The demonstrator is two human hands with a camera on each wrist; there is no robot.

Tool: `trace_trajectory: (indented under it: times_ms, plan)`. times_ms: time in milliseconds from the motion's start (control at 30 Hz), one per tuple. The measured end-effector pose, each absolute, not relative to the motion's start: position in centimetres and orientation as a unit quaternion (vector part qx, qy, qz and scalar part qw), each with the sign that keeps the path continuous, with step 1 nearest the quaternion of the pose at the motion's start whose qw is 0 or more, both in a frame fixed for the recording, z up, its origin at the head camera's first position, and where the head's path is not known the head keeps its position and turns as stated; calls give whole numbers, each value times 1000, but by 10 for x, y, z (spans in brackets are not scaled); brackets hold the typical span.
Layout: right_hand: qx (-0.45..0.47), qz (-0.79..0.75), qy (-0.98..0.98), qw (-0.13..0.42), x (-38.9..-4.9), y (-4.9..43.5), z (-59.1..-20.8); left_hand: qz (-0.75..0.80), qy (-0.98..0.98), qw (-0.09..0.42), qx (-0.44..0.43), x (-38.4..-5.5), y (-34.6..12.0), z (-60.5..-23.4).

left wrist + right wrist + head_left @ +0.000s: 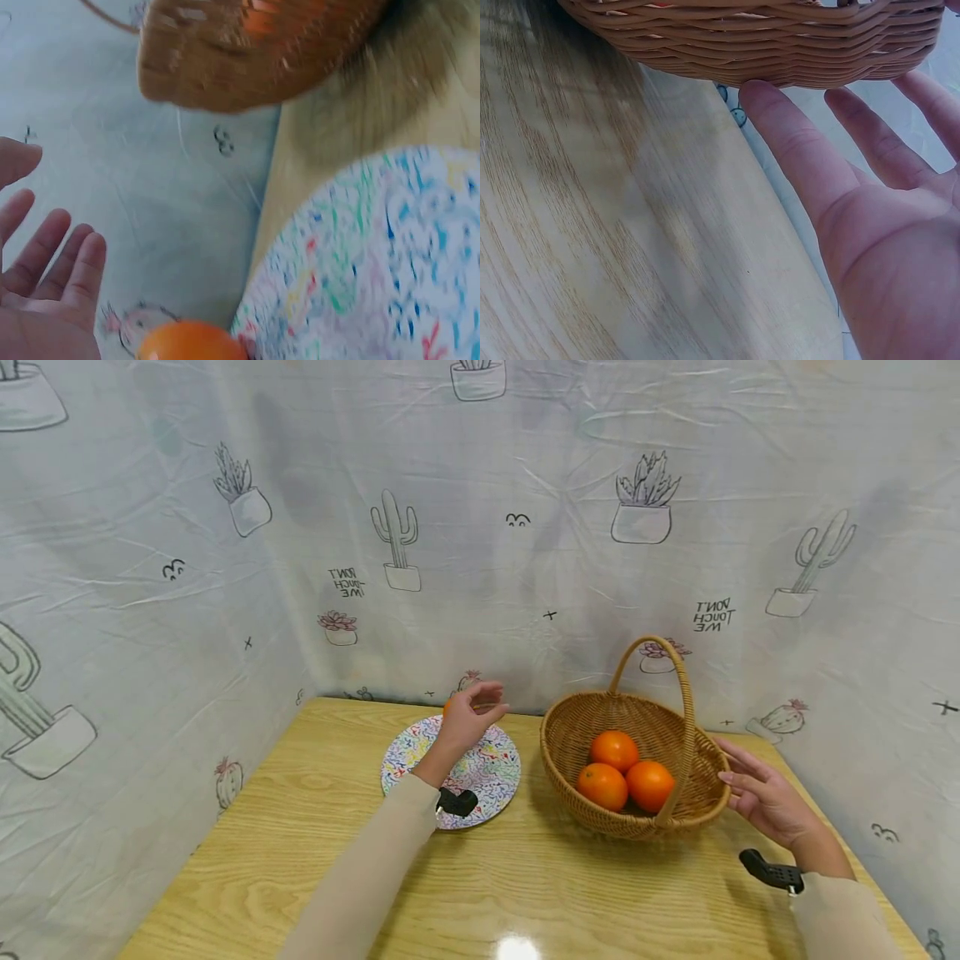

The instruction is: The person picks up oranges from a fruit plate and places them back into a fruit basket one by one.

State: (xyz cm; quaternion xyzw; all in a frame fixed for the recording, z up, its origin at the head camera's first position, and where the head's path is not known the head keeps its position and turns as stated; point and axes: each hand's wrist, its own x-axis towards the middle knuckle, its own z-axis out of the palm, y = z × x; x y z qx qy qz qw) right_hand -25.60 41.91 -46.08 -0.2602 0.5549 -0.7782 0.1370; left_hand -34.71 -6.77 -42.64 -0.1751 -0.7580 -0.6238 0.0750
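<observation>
My left hand (471, 718) hovers over a round plate (397, 768) with a multicoloured squiggle pattern, its fingers spread and holding nothing. Just behind it an orange (191, 343) shows at the plate's far edge, mostly hidden by the hand in the head view. To the right stands a brown wicker basket (557, 752) with a tall arched handle. Inside lie an orange (615, 749), a second orange (602, 787) and a third orange (651, 785). My right hand (768, 797) is at the basket's right side, its fairly straight fingers (791, 135) touching the wicker near the rim.
The plate and basket are on a light wooden table (495, 885). A pale cloth (465, 577) printed with cacti and potted plants hangs close behind the table and along both sides. The basket's handle (686, 710) rises above the rim.
</observation>
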Motion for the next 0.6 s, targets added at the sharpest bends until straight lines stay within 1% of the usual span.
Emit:
trace_trajectory:
  times_ms: [333, 600]
  plan:
    - [-252, -778, 561, 129, -256, 418, -460, -592, -786, 90, -155, -362, -102, -443]
    - [-255, -782, 553, 130, -256, 418, -461, -545, -826, 77, -123, -370, -118, -449]
